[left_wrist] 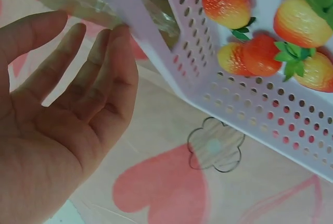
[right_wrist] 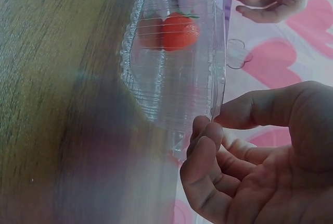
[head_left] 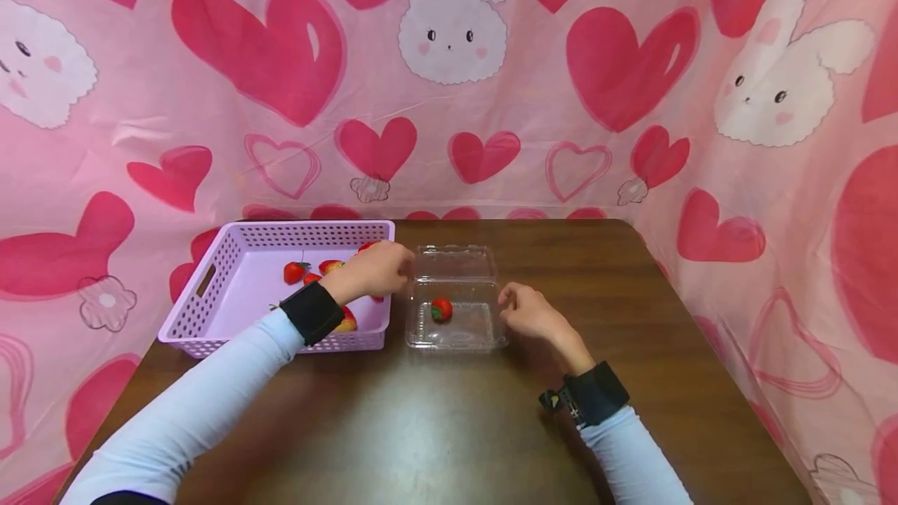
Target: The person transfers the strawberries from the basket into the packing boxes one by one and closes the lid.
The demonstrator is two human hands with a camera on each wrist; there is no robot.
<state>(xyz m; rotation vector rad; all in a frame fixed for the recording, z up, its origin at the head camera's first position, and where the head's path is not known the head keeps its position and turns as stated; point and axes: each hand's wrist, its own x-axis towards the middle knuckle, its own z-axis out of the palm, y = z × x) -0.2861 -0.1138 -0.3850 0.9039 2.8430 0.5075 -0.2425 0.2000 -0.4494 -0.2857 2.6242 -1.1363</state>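
Observation:
A clear plastic clamshell box [head_left: 459,333] lies with its lid raised at the back, and one strawberry [head_left: 441,309] is inside it. At the box's right side, my right hand [head_left: 531,314] pinches the rim between thumb and fingertips, as the right wrist view shows. My left hand [head_left: 375,269] hovers over the right wall of a lilac perforated basket [head_left: 231,287], close to the box. Its fingers [left_wrist: 96,62] are loosely bent, with nothing between them. Several strawberries [left_wrist: 226,0], some red and some yellowish with green leaves, lie in the basket, partly hidden by the left arm in the head view.
Both the basket and the box stand on a dark brown wooden table [head_left: 421,419]. A pink cloth [head_left: 449,115] with hearts and rabbits hangs behind the table and along its sides. The basket has a slot handle [head_left: 206,280] in its left wall.

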